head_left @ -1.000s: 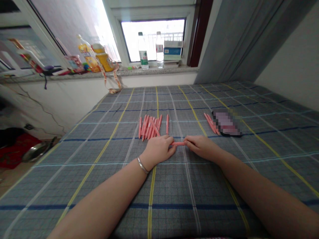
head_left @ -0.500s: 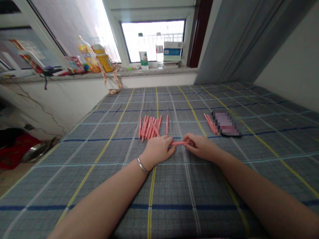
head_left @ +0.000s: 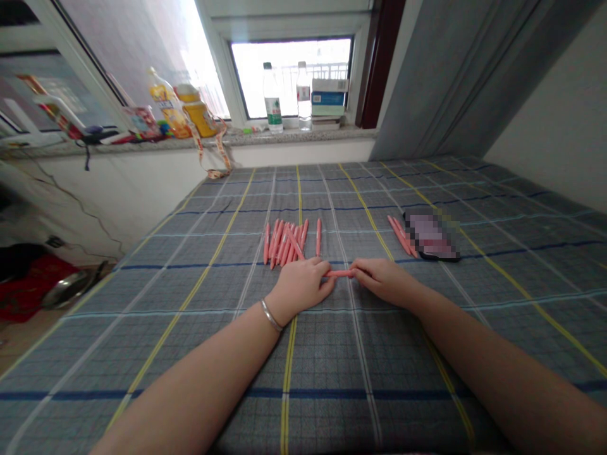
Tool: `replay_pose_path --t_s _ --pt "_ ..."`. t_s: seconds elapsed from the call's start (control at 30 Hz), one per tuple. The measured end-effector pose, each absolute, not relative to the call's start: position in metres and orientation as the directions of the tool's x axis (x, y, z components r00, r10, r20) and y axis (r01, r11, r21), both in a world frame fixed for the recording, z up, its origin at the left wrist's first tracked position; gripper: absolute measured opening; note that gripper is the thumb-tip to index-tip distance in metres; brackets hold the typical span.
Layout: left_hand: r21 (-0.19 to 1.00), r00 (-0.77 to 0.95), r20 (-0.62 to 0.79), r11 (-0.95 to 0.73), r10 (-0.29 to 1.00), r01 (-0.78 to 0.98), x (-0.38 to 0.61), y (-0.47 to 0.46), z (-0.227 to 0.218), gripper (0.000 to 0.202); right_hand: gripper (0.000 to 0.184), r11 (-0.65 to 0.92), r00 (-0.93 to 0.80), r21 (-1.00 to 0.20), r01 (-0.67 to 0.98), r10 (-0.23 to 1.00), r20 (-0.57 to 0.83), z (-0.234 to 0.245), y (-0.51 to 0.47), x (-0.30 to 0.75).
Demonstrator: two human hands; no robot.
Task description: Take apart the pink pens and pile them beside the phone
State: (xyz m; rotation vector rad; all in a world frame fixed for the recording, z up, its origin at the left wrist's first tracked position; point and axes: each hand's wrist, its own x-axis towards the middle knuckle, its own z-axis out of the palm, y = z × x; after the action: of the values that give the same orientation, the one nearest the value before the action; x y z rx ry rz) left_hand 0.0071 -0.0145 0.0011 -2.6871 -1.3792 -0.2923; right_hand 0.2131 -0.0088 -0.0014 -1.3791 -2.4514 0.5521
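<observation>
A slim pink pen lies level between my two hands, just above or on the plaid cloth. My left hand, with a silver bangle at the wrist, is closed around the pen's left end. The fingertips of my right hand pinch its right end. Beyond my left hand lies a pile of several similar pink pens, some crossing each other. One single pink pen lies apart, just right of the pile.
A plaid cloth covers the wide surface. At the right, a few pink pens lie beside a dark-edged, pixelated flat object. The windowsill behind carries bottles, a yellow container and boxes.
My right fingers have shifted and now pinch the very tip of the pen's right end. My left hand and the other pens have stayed put.
</observation>
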Motion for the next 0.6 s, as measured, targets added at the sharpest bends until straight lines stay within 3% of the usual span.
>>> replay_pose_path --t_s 0.3,0.6 --pt "-0.004 0.567 0.227 -0.581 0.792 0.814 0.0072 -0.0130 0.0012 0.032 0.024 0.436 -0.463 -0.539 0.721 0.881 0.093 -0.0063 -0.0095 0.2145" --pt "-0.001 0.541 0.227 -0.555 0.810 0.832 0.0076 -0.0137 0.0003 0.032 0.014 0.451 -0.449 -0.521 0.725 0.883 0.139 -0.0096 -0.0101 0.2143"
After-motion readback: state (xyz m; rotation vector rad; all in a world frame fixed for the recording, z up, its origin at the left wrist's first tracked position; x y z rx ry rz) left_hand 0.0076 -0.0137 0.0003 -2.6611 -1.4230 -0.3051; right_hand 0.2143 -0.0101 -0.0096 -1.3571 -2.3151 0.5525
